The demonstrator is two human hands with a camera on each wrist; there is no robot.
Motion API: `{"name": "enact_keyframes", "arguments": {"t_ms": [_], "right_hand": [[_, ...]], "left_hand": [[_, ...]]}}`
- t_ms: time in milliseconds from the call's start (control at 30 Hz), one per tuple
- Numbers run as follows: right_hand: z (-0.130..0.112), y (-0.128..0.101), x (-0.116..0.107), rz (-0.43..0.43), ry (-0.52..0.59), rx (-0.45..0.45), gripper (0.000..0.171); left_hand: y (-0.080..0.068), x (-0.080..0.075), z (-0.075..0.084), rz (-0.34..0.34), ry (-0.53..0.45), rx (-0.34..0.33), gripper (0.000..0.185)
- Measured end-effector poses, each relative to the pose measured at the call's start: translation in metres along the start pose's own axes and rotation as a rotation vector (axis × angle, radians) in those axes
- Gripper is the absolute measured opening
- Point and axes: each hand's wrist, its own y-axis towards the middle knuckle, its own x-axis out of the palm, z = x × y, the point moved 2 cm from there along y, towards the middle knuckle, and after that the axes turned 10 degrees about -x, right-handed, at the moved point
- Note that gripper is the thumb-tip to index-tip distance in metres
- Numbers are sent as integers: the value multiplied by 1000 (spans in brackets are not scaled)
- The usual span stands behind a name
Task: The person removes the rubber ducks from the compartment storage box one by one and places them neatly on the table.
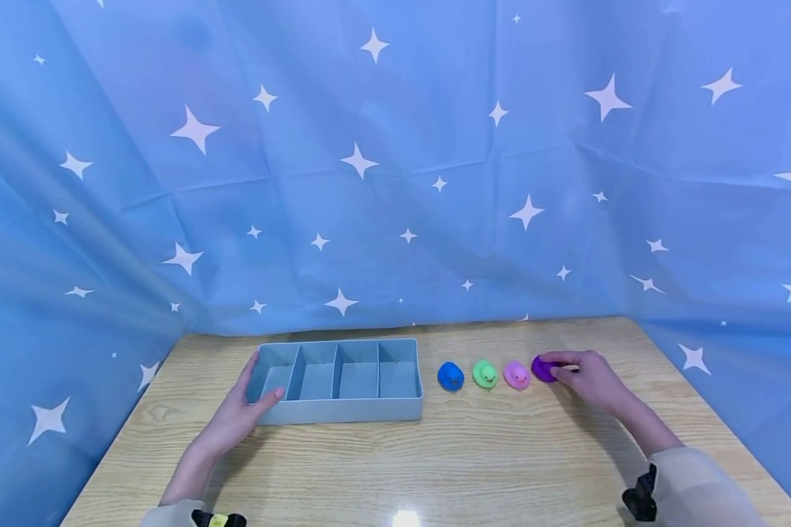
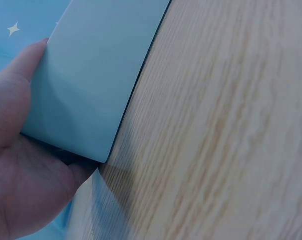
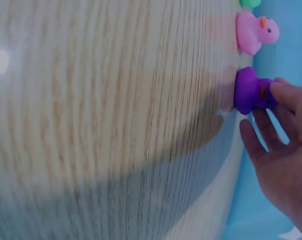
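A blue-grey divided box (image 1: pixel 339 410) with a row of compartments stands on the table, left of the middle. My left hand (image 1: pixel 232 413) holds its left end, thumb over the front rim and fingers along the end wall. In the left wrist view that hand (image 2: pixel 31 185) wraps the box's corner (image 2: pixel 91 85). At the right, my right hand (image 1: pixel 589 377) pinches a purple rubber duck (image 1: pixel 542 369) by the head between thumb and fingers. The right wrist view shows the purple duck (image 3: pixel 246 92) upright, its base at the tabletop, with the hand (image 3: pixel 285 145) partly covering its head.
Between box and purple duck, a blue duck (image 1: pixel 451 376), a green duck (image 1: pixel 485 374) and a pink duck (image 1: pixel 517 375) stand in a row. Behind the wooden table (image 1: pixel 395 468) hangs a blue curtain (image 1: pixel 422 256) with white stars, which also runs along both sides.
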Motion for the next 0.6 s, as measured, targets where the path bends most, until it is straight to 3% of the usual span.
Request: {"name": "enact_keyframes", "arguments": {"t_ms": [600], "right_hand": [[0,-3,2,-2,21,4,26]], "left_hand": [[-1,-1,0,-2,4,-1,95]]}}
